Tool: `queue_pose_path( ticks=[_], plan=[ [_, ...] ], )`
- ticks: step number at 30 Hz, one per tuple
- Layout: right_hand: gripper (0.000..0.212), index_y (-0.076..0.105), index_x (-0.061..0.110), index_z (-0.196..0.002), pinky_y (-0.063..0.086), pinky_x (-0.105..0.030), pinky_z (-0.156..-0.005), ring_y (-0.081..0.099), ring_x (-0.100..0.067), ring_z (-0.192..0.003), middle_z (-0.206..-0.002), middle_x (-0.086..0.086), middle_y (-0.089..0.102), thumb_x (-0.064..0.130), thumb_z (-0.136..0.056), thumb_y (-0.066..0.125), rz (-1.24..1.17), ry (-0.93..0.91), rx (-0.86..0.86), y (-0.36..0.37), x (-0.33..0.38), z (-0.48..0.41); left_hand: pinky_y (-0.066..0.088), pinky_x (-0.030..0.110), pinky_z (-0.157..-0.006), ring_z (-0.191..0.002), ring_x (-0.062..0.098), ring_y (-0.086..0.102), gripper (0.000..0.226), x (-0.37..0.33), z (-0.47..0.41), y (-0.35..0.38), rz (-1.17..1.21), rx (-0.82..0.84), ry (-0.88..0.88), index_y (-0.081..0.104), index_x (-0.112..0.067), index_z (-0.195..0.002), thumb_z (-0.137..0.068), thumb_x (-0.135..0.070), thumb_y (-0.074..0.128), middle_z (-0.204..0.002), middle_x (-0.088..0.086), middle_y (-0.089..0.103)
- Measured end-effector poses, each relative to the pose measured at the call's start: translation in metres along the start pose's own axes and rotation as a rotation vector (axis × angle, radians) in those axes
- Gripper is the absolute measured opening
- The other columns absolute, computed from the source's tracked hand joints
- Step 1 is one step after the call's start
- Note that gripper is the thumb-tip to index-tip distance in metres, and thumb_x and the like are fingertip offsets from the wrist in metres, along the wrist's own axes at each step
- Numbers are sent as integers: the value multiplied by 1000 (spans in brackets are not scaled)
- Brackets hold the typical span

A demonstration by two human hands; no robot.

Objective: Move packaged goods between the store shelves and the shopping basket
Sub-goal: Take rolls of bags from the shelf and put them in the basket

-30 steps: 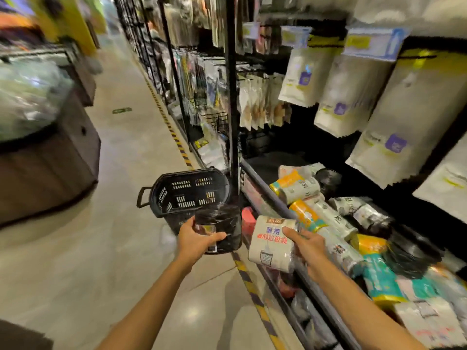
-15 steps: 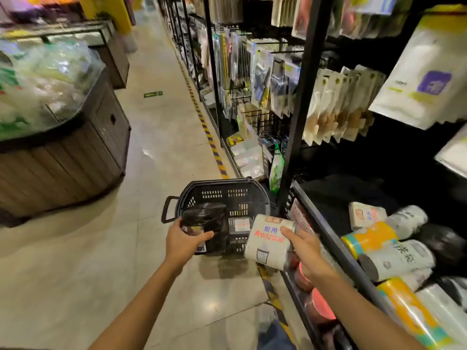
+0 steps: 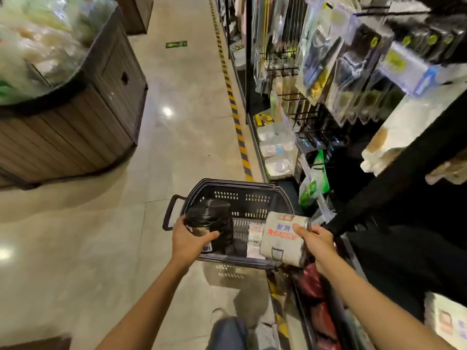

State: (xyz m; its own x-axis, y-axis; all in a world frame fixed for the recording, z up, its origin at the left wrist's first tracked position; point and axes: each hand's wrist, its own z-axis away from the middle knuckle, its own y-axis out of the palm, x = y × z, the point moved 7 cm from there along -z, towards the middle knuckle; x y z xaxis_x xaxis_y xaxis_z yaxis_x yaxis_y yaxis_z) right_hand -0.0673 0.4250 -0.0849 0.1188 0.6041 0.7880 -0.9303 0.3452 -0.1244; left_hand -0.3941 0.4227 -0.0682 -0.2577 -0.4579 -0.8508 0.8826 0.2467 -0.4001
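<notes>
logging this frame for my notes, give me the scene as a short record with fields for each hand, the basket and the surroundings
left hand: holds black roll over the basket
right hand: holds white pack with red and blue print at the basket's right edge
basket: black, on the floor by the shelves, some packages already inside
shelves: to the right, hung with packaged goods
floor stripe: yellow and black, along the shelf base

Warm overhead light, glare spots on the floor [image 3: 166,111], motion-blurred, fisheye-bent edges.
</notes>
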Motion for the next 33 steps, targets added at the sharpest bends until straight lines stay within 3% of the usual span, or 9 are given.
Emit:
queue_pose_path(
  ticks=[8, 12, 15, 17, 19, 22, 26, 30, 33],
  plan=[
    [20, 60, 1, -96, 46, -10, -43, 59, -6, -55, -93, -13, 64, 0, -80, 71, 127, 57, -67, 61, -24, -115, 49, 45, -97, -108, 22, 58, 77, 48, -143, 36, -69, 73, -117, 48, -18, -124, -59, -23, 88, -119, 7, 58],
    [23, 64, -2, -96, 54, -45, -83, 61, -23, -79, -91, -16, 67, 6, -77, 75, 220, 109, -68, 89, -67, -184, 49, 42, -96, -102, 18, 59, 75, 85, -209, 70, -213, 128, -103, 52, -22, -114, -51, -42, 87, -112, 1, 59],
    [24, 65, -1, -97, 54, -30, -65, 58, -15, -69, -87, -12, 65, 9, -78, 75, 272, 159, -78, 104, -107, -234, 46, 32, -97, -102, 15, 57, 66, 122, -247, 103, -226, 172, -105, 52, -18, -111, -57, -21, 90, -109, -1, 59],
    [25, 65, 1, -99, 46, -12, -48, 55, -8, -64, -88, -9, 64, 12, -79, 74, 314, 192, -77, 111, -137, -266, 46, 36, -100, -105, 17, 59, 74, 153, -271, 129, -225, 208, -124, 52, -10, -116, -54, -18, 91, -112, 5, 62],
    [23, 65, 2, -101, 43, -9, -44, 57, -11, -67, -91, -8, 65, 11, -81, 72, 311, 222, -75, 118, -170, -296, 43, 40, -104, -111, 19, 58, 90, 187, -292, 156, -223, 250, -165, 45, -9, -123, -48, -21, 93, -119, 8, 59],
    [20, 64, 3, -102, 48, -13, -49, 61, -19, -81, -92, -6, 63, 7, -83, 69, 360, 270, -54, 126, -223, -335, 44, 39, -103, -111, 17, 57, 97, 234, -319, 194, -253, 257, -171, 38, -18, -116, -35, -37, 89, -120, 8, 56],
    [29, 65, 1, -103, 56, -45, -80, 67, -29, -92, -103, -16, 69, 12, -78, 75, 429, 308, -2, 135, -288, -374, 43, 32, -104, -114, 17, 54, 101, 284, -348, 240, -314, 302, -131, 40, -6, -125, -42, -24, 94, -124, 11, 53],
    [31, 63, -4, -109, 57, -24, -67, 65, -25, -84, -102, -17, 66, 6, -81, 71, 430, 342, 51, 144, -331, -397, 45, 39, -101, -113, 19, 55, 101, 326, -366, 278, -354, 340, -107, 39, -21, -116, -30, -49, 85, -120, 5, 55],
    [32, 61, -4, -114, 55, -32, -76, 65, -31, -93, -107, -19, 66, 4, -83, 68, 388, 356, 54, 147, -348, -409, 46, 40, -100, -111, 18, 55, 99, 346, -376, 302, -375, 361, -80, 41, -22, -112, -29, -56, 82, -117, 3, 55]
  ],
)
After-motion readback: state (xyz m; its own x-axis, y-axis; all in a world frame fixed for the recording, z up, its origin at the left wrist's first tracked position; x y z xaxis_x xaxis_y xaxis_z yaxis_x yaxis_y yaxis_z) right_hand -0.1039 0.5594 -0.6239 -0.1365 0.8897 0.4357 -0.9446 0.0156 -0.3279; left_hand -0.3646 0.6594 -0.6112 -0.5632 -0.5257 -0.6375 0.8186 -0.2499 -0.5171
